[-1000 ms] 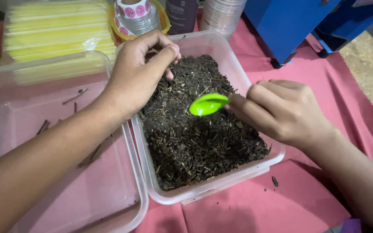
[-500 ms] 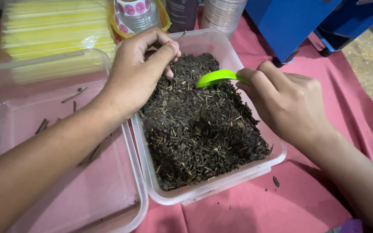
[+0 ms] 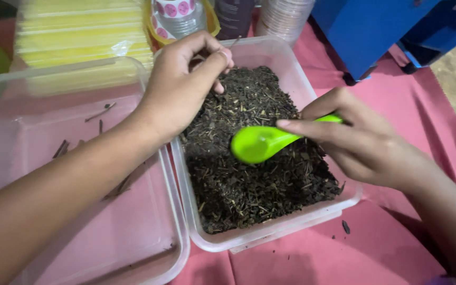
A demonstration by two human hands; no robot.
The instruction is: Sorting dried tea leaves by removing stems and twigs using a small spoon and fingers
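Right now my right hand (image 3: 365,145) pinches the green spoon (image 3: 262,142), long axis horizontal, bowl pointing left over the dried leaves (image 3: 254,174) mid-frame. Left hand (image 3: 186,87) sits upper left, fingertips pinched into the leaves, nearer the tub's (image 3: 270,232) far end.

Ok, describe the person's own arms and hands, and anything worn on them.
Both forearms are bare, with no sleeves, gloves or watch showing. The left hand wears a thin ring on one of its fingers. The right hand shows no jewellery; its nails are short and unpainted.
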